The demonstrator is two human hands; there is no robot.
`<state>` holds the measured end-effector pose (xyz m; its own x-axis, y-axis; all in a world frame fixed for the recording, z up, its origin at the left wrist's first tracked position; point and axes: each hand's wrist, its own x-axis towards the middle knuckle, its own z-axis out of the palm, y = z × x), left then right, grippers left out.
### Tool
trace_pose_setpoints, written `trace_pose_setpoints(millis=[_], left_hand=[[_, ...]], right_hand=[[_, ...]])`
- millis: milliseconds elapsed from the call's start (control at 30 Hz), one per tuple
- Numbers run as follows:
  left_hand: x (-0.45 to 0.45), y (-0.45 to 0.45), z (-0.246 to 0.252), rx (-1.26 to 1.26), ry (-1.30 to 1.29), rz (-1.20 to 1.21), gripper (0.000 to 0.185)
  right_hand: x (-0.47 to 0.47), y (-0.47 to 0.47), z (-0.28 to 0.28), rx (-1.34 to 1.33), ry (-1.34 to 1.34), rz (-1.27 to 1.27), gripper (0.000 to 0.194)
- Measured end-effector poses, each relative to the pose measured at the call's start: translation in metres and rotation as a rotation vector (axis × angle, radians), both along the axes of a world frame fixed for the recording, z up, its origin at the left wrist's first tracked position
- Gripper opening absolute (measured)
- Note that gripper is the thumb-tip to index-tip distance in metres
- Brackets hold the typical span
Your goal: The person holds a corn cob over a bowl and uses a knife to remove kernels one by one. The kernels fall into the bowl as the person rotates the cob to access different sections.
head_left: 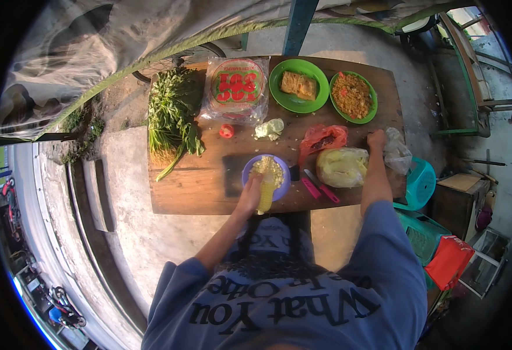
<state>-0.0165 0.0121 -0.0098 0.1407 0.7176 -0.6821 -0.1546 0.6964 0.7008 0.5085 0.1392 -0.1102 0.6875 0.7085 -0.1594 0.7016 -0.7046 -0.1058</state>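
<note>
My left hand grips a corn cob tilted over the near rim of a purple bowl. Loose corn kernels lie in this bowl, which stands on a dark board. My right hand rests at the table's right side with its fingers curled. Beside it is a crumpled clear plastic bag; whether the fingers hold any of it, I cannot tell. Just left of my right forearm sits a clear bag of pale green vegetable. Two pink-handled tools, one a knife, lie between bowl and bag.
On the wooden table are leafy greens, a wrapper pack, a halved tomato, a cabbage piece and a red plastic bag. Green plates hold fried slabs and an orange crumbly food. A teal stool stands right.
</note>
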Motion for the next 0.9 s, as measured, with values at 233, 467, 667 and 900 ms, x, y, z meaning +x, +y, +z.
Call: trace_pose_setpoints(millis=[233,467,667,900], left_hand=[[-0.014,0.010,-0.022,0.065,0.046,0.003,0.042],[-0.017,0.020,0.048,0.071,-0.244,0.042,0.044],[-0.001,0.022,0.103,0.013,-0.154,-0.057,0.054],[0.002,0.017,0.108,0.162,-0.124,-0.169,0.056]], right_hand=[[-0.074,0.006,0.129,0.799,0.884,-0.065,0.015],[-0.243,-0.072,0.250,0.246,1.197,0.552,0.020],[-0.286,-0.108,0.234,0.499,1.230,0.326,0.017],[-0.365,-0.139,0.193,0.420,1.527,0.077,0.037]])
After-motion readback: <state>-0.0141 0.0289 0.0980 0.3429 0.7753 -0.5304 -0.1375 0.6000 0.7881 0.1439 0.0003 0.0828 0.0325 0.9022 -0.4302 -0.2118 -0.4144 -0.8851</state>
